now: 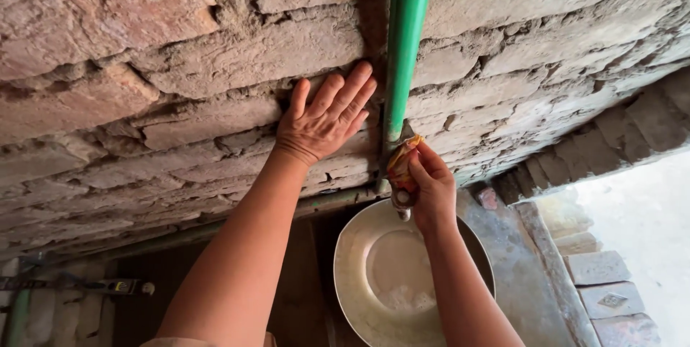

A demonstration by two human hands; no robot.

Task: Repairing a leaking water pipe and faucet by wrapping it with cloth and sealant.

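My left hand [325, 115] lies flat with its fingers spread against a rough brick wall [180, 74], just left of a green vertical pipe [407, 38]. My right hand [428, 187] is closed around a small crumpled orange and yellow packet [400, 169], held up beside the lower end of the pipe. Below my right hand stands a round metal basin [366, 275] holding pale liquid with some foam.
A dark horizontal pipe [194, 232] runs along the foot of the wall. To the right, a cement ledge [514, 268] and a row of bricks [600, 268] border a bright patch of ground [647, 217]. A dark tool with a yellow mark [108, 286] lies at the lower left.
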